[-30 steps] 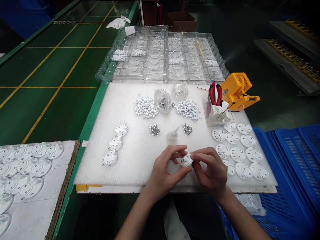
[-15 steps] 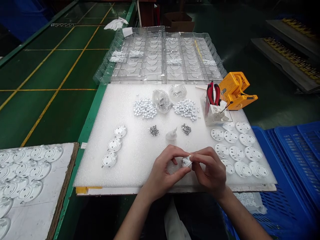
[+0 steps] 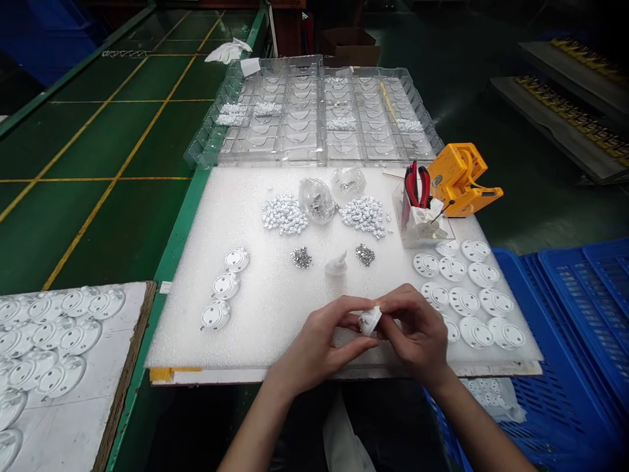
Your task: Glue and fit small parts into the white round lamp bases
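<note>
One white piece (image 3: 369,321) is partly hidden between left hand (image 3: 325,333) and right hand (image 3: 417,331).

Held piece: round white plastic fitting (image 3: 370,321), small, with a disc-like rim and a raised, uneven side
Pose: tilted, its rim edge toward the right and the uneven side toward the left
Grip: between the fingertips of the left hand (image 3: 320,337) and right hand (image 3: 417,331)
Place: over the near part of the white foam sheet (image 3: 275,308)
Finer detail: partly hidden by fingers
</note>
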The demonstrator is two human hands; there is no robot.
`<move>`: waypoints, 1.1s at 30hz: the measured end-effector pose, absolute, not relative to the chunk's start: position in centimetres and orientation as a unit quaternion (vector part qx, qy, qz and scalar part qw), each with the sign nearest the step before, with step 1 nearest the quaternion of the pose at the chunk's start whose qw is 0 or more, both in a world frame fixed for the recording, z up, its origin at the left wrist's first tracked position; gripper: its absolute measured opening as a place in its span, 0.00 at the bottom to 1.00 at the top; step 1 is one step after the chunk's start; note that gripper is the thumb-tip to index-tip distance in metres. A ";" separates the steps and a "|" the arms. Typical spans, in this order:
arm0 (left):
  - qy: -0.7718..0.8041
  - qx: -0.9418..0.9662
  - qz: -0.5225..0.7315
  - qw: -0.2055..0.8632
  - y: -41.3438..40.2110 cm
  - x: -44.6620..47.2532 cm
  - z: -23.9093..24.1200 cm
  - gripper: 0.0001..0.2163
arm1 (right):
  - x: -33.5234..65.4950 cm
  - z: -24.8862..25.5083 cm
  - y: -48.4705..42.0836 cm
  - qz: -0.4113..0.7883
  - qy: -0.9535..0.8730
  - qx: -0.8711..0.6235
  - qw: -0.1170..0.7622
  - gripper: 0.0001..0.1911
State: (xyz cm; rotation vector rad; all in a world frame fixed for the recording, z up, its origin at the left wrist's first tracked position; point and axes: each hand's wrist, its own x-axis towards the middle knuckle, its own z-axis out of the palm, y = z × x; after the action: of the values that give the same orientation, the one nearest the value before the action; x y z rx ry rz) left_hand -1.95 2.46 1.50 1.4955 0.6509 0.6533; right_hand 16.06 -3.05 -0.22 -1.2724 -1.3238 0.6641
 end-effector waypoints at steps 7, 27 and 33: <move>0.304 0.609 0.324 0.657 1.9 -1.6 1.1 0.17 | 15.8 0.3 -2.8 0.299 -0.573 -0.526 0.553 0.06; 0.306 -0.076 0.449 0.836 -2.3 0.9 3.2 0.25 | 15.3 3.2 2.7 0.380 -0.463 -0.551 0.581 0.19; 0.345 -0.099 0.471 0.806 -1.8 1.9 3.6 0.26 | 16.8 3.3 2.5 0.431 -0.322 -0.509 0.672 0.26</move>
State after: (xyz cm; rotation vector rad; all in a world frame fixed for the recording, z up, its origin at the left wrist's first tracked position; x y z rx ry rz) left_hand 1.95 -1.82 3.56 -0.2124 0.7395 1.0085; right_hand 16.82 2.54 3.30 -1.1455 -0.7262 0.9707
